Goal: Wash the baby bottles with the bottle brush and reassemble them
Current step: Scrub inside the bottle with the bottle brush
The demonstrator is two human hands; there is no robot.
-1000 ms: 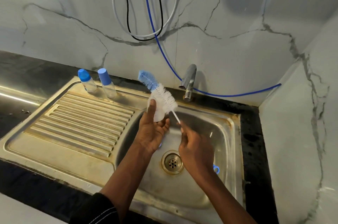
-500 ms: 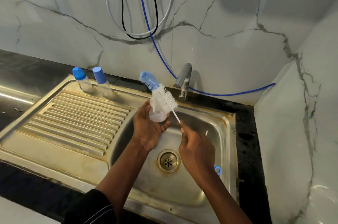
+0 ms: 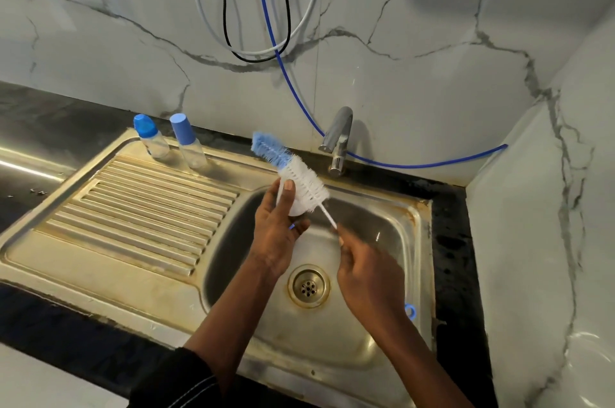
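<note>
Scrubbing over the sink (image 3: 382,234)
the left hand (image 3: 276,234) grips the bottle (image 3: 297,207), right hand (image 3: 369,277) pinches the brush (image 3: 304,183) handle; capped bottles (image 3: 189,148) stand far left.

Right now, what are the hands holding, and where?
The left hand grips a pale bottle piece round its side; the right hand holds the bottle brush by its thin handle.
</note>
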